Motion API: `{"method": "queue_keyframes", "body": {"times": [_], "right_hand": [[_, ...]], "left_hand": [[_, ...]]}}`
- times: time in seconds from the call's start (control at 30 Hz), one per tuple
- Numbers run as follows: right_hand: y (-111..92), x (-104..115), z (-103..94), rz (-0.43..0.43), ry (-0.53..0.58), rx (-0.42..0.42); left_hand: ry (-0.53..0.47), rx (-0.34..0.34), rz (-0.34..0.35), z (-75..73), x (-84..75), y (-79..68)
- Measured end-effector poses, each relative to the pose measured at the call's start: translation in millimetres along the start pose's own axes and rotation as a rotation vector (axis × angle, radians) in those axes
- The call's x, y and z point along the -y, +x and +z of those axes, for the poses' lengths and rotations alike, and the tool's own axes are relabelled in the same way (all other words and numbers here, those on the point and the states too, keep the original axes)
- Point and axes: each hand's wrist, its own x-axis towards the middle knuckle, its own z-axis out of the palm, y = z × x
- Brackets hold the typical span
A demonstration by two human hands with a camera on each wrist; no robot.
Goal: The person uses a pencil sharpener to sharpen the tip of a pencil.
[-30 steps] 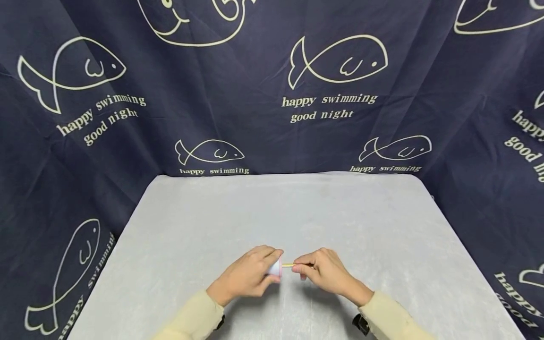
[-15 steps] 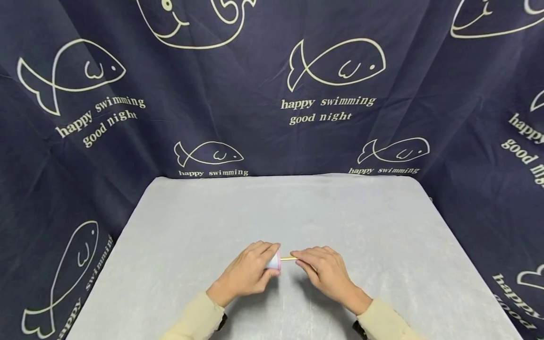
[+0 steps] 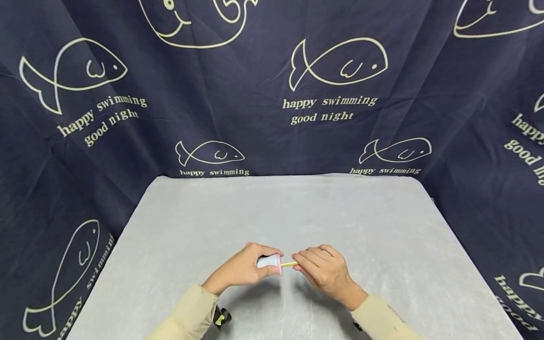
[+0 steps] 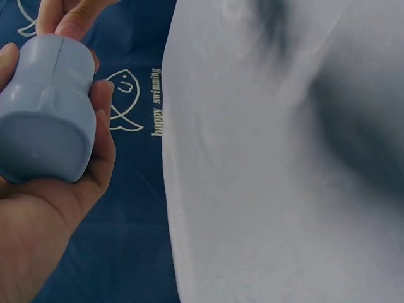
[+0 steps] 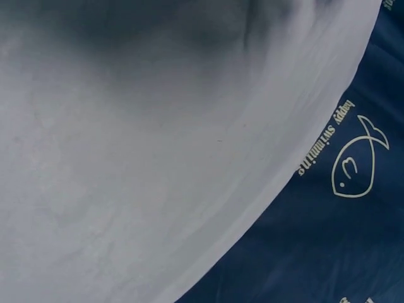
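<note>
My left hand (image 3: 239,270) grips a light blue pencil sharpener (image 3: 267,261) with a pink rim, lying sideways above the table. From its pink end a yellow pencil (image 3: 289,264) sticks out to the right. The fingers of my right hand (image 3: 328,273) pinch that pencil and cover its far end. In the left wrist view the smooth, waisted sharpener body (image 4: 49,95) sits between thumb and fingers, and the right hand's fingers (image 4: 79,19) show just beyond it. Neither hand appears in the right wrist view.
A table with a pale grey cloth (image 3: 280,212) spreads under both hands. Dark blue curtains (image 3: 263,85) printed with fish and lettering hang behind it and at both sides. Dark straps (image 3: 221,317) circle the wrists by the cream sleeves (image 3: 187,311).
My left hand has rolled, so more of the sharpener's blue body shows between thumb and fingers. My right hand has turned over the pencil, its fingers now lying across the top.
</note>
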Motion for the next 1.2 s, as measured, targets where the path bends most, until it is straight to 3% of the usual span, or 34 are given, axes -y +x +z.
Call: {"method": "queue_keyframes", "body": {"times": [0.1, 0.17, 0.23, 0.37, 0.43, 0.5, 0.6, 0.67, 0.77, 0.87, 0.93, 1.03, 1.1, 1.2], "right_hand": [[4.9, 1.2, -3.1, 0.012, 0.038, 0.046], [9.6, 2.9, -8.5, 0.088, 0.126, 0.152], [16.3, 4.4, -16.1, 0.236, 0.255, 0.328], [30.4, 3.2, -28.3, 0.638, 0.594, 0.717], [34.5, 0.2, -29.7, 0.827, 0.784, 0.846], [35.0, -3.6, -28.7, 0.981, 0.976, 0.917], [30.5, -10.2, -26.2, 1.142, 1.217, 0.985], [26.8, -13.9, -25.8, 1.206, 1.316, 1.029], [22.6, -16.6, -25.3, 1.249, 1.382, 1.076], [21.9, -15.0, -24.1, 1.247, 1.325, 1.043], [22.7, -11.6, -23.1, 1.195, 1.186, 0.991], [22.7, -3.4, -21.8, 1.025, 0.859, 0.876], [19.9, 2.3, -20.6, 0.866, 0.627, 0.776], [11.7, 8.5, -17.9, 0.630, 0.393, 0.594]], "left_hand": [[-0.004, -0.020, 0.012, 3.3, 1.8, -0.7], [0.049, -0.056, 0.042, 7.3, 2.5, -2.4], [0.123, -0.096, 0.087, 12.8, 4.3, -4.6], [0.293, -0.144, 0.189, 22.4, 7.5, -10.4], [0.389, -0.154, 0.236, 23.5, 7.1, -11.8], [0.530, -0.164, 0.304, 22.9, 6.3, -11.0], [0.728, -0.175, 0.430, 22.0, 6.3, -7.7], [0.818, -0.189, 0.506, 22.9, 7.9, -6.0], [0.866, -0.224, 0.574, 25.7, 11.1, -5.1], [0.874, -0.260, 0.570, 27.6, 13.4, -4.5], [0.872, -0.273, 0.535, 27.8, 14.8, -3.9], [0.855, -0.288, 0.458, 26.1, 16.0, -3.6], [0.820, -0.298, 0.401, 24.1, 16.6, -3.7], [0.730, -0.295, 0.320, 20.4, 15.9, -3.4]]}}
